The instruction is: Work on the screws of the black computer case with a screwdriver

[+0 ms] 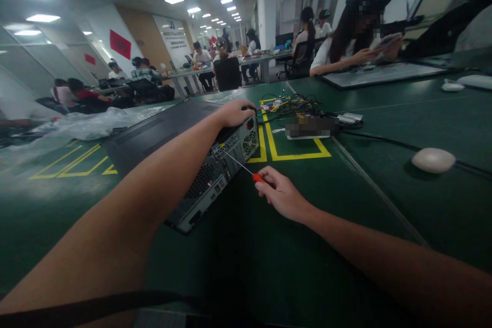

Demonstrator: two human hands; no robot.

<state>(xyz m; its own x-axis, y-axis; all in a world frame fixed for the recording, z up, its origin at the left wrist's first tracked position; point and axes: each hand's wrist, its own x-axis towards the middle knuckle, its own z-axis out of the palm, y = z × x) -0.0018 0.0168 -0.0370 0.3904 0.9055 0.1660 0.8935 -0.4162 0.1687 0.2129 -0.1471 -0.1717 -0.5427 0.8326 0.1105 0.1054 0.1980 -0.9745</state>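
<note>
While the right hand [282,196] is closing its grip on the red handle of a thin screwdriver [243,165], fingertips pinched round it just below the middle of the frame, the metal shaft is pointing up and to the left, and its tip is reaching the rear panel [215,174] of a computer case [161,136]. Whether the tip is sitting in a screw is too small to tell. The left hand [236,113] is lying over the case's top rear corner, its grip curled down on the edge just above the round fan grille [249,141]. The case is lying flat on the green worktop [346,205], stretching from the centre toward the left. Yellow tape lines [295,155] are running right of the case, with a tangle of cables [292,102] beyond them. A white mouse [433,160] is sitting at the right, well apart from both hands. Crumpled clear plastic [96,123] is lying at the left. In the upper right a seated person [346,41] is holding a phone [386,40].
</note>
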